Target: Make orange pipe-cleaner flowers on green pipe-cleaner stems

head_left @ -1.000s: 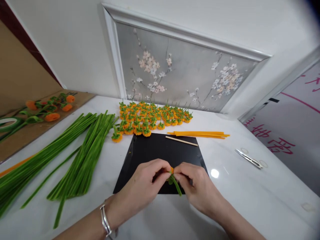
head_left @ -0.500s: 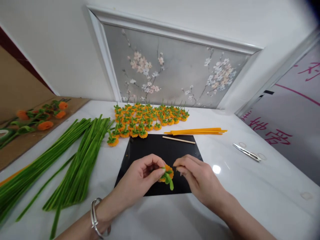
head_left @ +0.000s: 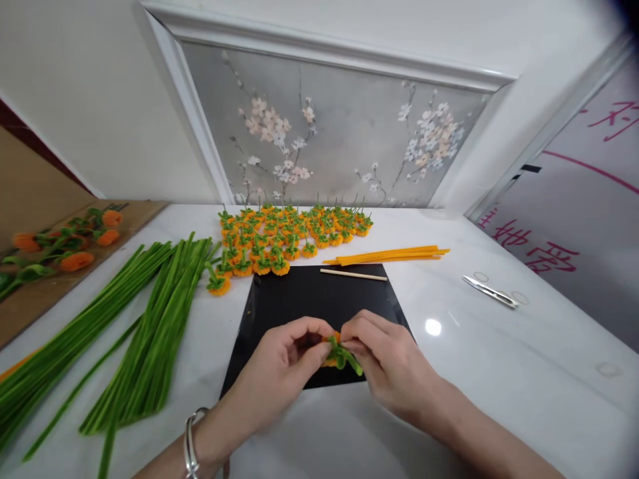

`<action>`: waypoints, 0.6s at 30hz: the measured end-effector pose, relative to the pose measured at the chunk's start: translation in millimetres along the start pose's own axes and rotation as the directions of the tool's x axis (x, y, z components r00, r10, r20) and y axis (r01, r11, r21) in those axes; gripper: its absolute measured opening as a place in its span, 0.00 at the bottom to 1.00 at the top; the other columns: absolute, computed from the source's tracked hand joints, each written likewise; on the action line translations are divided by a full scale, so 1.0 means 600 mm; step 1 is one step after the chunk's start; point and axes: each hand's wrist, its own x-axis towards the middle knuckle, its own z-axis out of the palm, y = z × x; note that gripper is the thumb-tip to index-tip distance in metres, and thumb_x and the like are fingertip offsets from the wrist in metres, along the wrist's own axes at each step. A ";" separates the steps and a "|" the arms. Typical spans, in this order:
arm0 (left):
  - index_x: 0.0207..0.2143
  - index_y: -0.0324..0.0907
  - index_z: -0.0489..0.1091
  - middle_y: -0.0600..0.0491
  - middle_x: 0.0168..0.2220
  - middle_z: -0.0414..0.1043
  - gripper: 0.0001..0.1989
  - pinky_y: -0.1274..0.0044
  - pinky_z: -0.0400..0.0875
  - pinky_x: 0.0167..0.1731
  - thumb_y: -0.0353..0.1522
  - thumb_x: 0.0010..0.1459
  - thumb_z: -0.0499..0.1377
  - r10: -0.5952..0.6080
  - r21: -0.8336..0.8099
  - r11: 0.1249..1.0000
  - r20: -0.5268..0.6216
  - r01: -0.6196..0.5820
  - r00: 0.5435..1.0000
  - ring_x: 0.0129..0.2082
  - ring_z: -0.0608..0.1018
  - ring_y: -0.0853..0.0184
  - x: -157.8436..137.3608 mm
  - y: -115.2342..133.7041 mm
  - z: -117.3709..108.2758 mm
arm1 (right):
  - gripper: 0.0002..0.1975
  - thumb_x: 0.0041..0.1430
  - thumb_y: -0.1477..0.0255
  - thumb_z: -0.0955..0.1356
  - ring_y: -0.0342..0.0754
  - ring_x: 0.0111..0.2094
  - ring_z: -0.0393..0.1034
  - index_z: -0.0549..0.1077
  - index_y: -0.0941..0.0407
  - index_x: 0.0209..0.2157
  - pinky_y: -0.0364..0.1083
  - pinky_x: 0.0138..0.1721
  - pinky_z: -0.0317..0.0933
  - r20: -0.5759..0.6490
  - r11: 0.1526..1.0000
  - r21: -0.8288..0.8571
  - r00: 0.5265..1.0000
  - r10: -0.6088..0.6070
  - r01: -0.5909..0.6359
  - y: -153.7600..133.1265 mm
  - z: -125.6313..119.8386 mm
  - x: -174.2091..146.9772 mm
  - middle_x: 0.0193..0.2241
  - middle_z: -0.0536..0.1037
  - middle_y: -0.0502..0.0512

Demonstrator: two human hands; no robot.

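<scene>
Pinches a small orange-and-green fuzzy flower [head_left: 339, 356] at its left edge between thumb and forefinger of the left hand [head_left: 289, 362], over the near part of a black mat [head_left: 299, 299]. Presses thumb and forefinger of the right hand [head_left: 392, 352] together against the right side of the same flower; cannot tell the exact part between them. Shows green on the flower's upper face, orange around its rim, and a green tip pointing down to the right, below the right fingers. Wears a silver bracelet [head_left: 190, 446] on the left wrist. Has a thin pale stick [head_left: 353, 274] lying along the mat's far edge, and a bundle of orange strips [head_left: 389, 255] just beyond, on the white desk [head_left: 499, 399]. Has at the back a crowd of similar flowers [head_left: 284, 239], green side up, many with thin stems pointing upward, near a framed blossom painting [head_left: 339, 133]. Has long green strips [head_left: 154, 352] spread in bundles to the left, silver snips [head_left: 489, 291] well apart to the right, and, at far left, orange blooms [head_left: 77, 261] with green leaves over a brown board [head_left: 144, 214].
</scene>
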 end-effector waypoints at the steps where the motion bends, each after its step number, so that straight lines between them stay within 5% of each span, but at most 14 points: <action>1: 0.36 0.38 0.71 0.51 0.32 0.72 0.07 0.76 0.69 0.34 0.33 0.57 0.58 -0.032 -0.023 0.999 0.025 0.032 0.999 0.33 0.73 0.67 0.001 0.002 -0.001 | 0.11 0.61 0.81 0.58 0.44 0.29 0.65 0.69 0.57 0.33 0.41 0.30 0.61 0.014 0.996 -0.055 0.998 -0.063 0.064 0.001 -0.001 0.000 0.29 0.71 0.54; 6: 0.34 0.37 0.72 0.53 0.29 0.71 0.07 0.77 0.66 0.32 0.32 0.56 0.59 -0.103 -0.053 0.993 0.103 0.108 0.989 0.29 0.70 0.69 0.005 0.007 -0.004 | 0.14 0.60 0.83 0.56 0.45 0.31 0.65 0.70 0.58 0.33 0.44 0.34 0.61 0.111 0.959 -0.202 0.977 -0.181 0.201 0.006 -0.006 0.000 0.29 0.72 0.55; 18: 0.33 0.37 0.72 0.55 0.29 0.69 0.05 0.80 0.63 0.31 0.30 0.53 0.61 -0.221 -0.314 0.921 0.062 0.229 0.973 0.29 0.68 0.72 -0.002 0.003 0.013 | 0.15 0.61 0.84 0.56 0.45 0.31 0.64 0.71 0.58 0.33 0.43 0.33 0.60 0.240 0.971 -0.056 0.947 -0.214 0.233 0.001 -0.030 0.007 0.28 0.71 0.54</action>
